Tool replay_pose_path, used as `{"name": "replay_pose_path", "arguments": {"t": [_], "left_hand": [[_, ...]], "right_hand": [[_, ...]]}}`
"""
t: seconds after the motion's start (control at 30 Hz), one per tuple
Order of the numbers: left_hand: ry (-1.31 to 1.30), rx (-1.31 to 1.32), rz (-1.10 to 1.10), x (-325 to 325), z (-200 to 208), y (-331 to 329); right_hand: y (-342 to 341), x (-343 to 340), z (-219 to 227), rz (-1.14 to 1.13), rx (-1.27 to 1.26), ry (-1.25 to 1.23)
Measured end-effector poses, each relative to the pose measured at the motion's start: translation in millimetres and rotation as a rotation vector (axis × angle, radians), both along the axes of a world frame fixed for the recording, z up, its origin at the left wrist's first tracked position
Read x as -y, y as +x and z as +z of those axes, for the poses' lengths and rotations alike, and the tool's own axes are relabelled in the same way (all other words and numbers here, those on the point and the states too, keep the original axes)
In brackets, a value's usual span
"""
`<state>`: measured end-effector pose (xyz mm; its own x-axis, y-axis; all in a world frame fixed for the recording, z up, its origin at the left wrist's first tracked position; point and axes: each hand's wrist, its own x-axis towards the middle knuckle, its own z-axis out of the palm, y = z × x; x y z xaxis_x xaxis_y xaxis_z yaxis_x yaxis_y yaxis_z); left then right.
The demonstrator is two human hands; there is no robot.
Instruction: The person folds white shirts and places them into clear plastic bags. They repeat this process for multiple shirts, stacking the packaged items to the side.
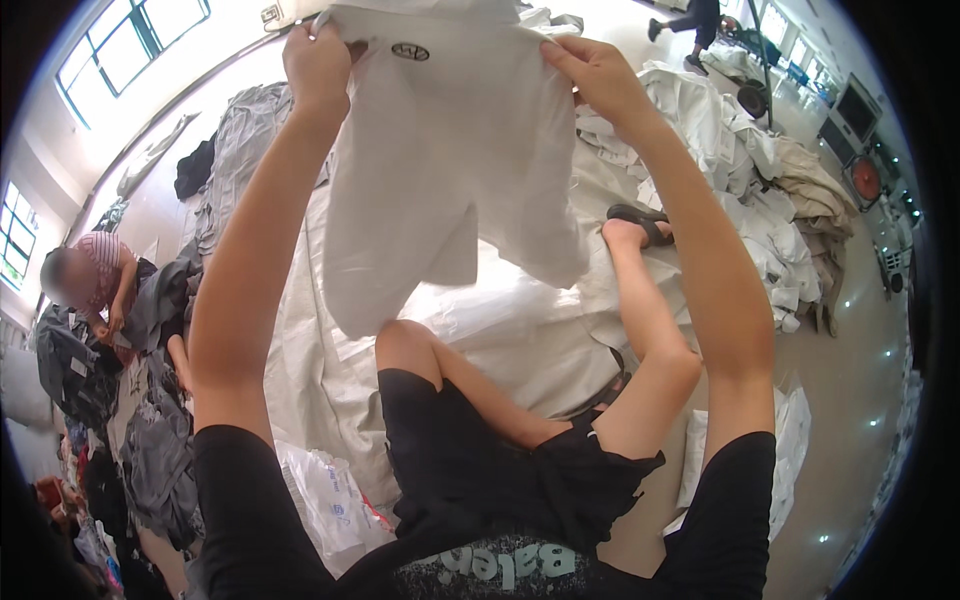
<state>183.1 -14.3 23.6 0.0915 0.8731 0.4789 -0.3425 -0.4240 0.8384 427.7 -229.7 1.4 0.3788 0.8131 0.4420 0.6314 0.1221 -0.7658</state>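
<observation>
- Two bare hands of ours are raised toward the top of the view, holding up white shorts [450, 140] between them.
- Our left hand [322, 78] pinches the upper left corner at the waistband, thumb and fingers pressed together on the cloth; some of its fingertips are hidden, so we cannot tell how each one lies.
- Our right hand [598, 82] pinches the upper right edge between thumb and forefinger, the other fingers curled behind.
- The shorts hang spread out in front of us, legs downward, a small dark oval emblem [410, 52] near the waistband. One leg hem reaches our bent knee [405, 345] in the view; we cannot tell whether they touch.
- Beneath, we sit on a pale sheet [310, 340], a clear plastic bag [325, 500] beside us on the left.
- To our right lies a heap of white garments [700, 120], with beige cloth [815, 185] at its outer side.
- To our left we see grey garments [245, 125] and, farther out, a co-worker [105, 265] in a striped top, bent over dark grey cloth [160, 300].
</observation>
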Motion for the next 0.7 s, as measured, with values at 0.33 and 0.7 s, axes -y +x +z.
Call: {"name": "replay_pose_path", "arguments": {"t": [0.33,0.7], "left_hand": [[0.853,-0.192,-0.026,83,-29,19],[0.583,0.376,-0.164,142,2,103]], "right_hand": [[-27,2,27,0.507,-0.756,0.207],[-9,36,-157,0.153,-0.395,0.375]]}}
